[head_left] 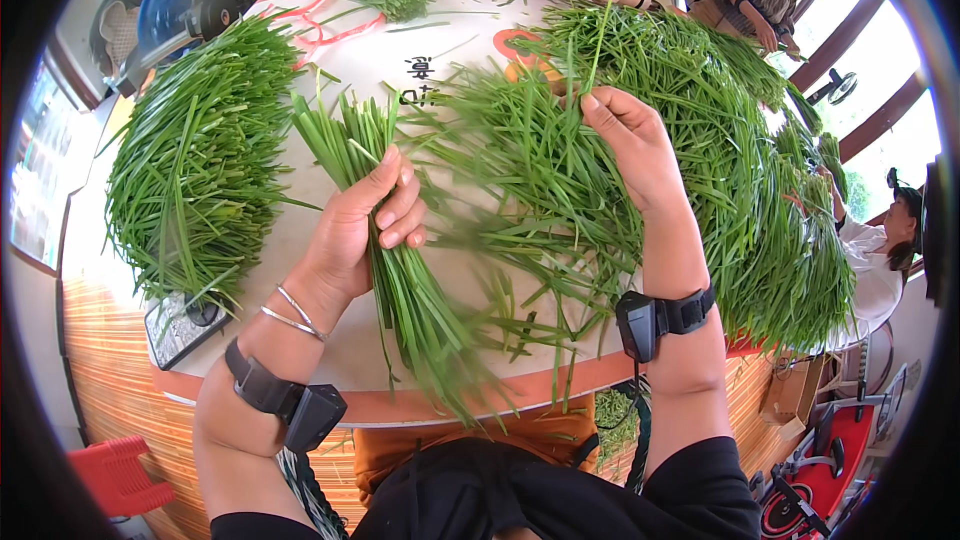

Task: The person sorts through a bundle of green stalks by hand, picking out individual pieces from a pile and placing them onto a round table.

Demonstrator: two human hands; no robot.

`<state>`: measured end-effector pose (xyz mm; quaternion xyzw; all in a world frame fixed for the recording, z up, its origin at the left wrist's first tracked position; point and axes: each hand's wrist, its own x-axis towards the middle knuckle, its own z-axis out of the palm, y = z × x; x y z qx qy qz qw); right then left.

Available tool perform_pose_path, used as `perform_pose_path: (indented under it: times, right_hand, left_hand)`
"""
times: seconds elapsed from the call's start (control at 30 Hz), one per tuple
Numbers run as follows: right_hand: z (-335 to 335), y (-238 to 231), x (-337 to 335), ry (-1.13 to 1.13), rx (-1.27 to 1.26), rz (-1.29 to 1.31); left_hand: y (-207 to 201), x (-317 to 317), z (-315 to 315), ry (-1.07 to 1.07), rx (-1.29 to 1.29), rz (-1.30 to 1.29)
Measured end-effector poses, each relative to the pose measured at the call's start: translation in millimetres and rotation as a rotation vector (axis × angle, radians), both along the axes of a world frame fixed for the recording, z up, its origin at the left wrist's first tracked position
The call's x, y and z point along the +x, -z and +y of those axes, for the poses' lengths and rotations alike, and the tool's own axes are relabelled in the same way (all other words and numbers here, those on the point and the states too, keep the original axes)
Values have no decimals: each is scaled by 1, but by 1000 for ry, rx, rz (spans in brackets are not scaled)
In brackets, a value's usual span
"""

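Stalks gathered into a green bundle [415,290] lean over the middle of the table [300,270], with the left hand [365,210] wrapped closed around them, thumb across the front. The right hand [632,145] appears to have thumb and forefinger pinched together on one long blade [600,40], above loose leaves [540,170] strewn right of centre. Handling them well seems to call for a snug left grip that does not crush, top ends kept level, and a light fingertip pinch that spares the neighbouring strands. The leaves look flat, narrow and limp, paler at the bundle's top; its lower part fans out, blurred, across the near edge. A dense, rounded heap [195,160] lines the left edge, while a shaggier heap [750,180] drapes along the right. Smooth white tabletop meets a salmon border, and pinkish-red strips [350,38] curl near the far left corner.
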<state>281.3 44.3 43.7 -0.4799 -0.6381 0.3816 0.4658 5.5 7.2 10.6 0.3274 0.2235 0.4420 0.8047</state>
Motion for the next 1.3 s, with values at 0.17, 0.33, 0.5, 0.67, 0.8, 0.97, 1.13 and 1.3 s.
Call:
perform_pose_path:
  times: [0.17,0.33,0.5,0.67,0.8,0.97,1.13,1.3]
  right_hand:
    - [-1,0,10,171,304,-333]
    - [-10,-12,-2,205,177,-447]
    - [-12,3,-19,-94,38,-10]
    - [-29,-11,-49,-95,186,-430]
    - [-36,-5,-61,-135,165,-482]
    - [-39,-4,-68,-149,142,-501]
    - [-30,-14,-50,-313,73,-672]
    - [-10,0,-11,137,248,-775]
  left_hand:
    - [-3,5,-1,-40,-37,52]
    - [-5,5,-2,-94,-87,152]
    - [-6,9,-5,-98,-24,204]
    - [-11,10,-10,-99,24,257]
    - [-7,9,-9,-118,39,264]
    - [-7,11,-10,-114,75,271]
    - [-1,9,-5,-274,51,23]
    - [-2,4,5,-310,-61,-166]
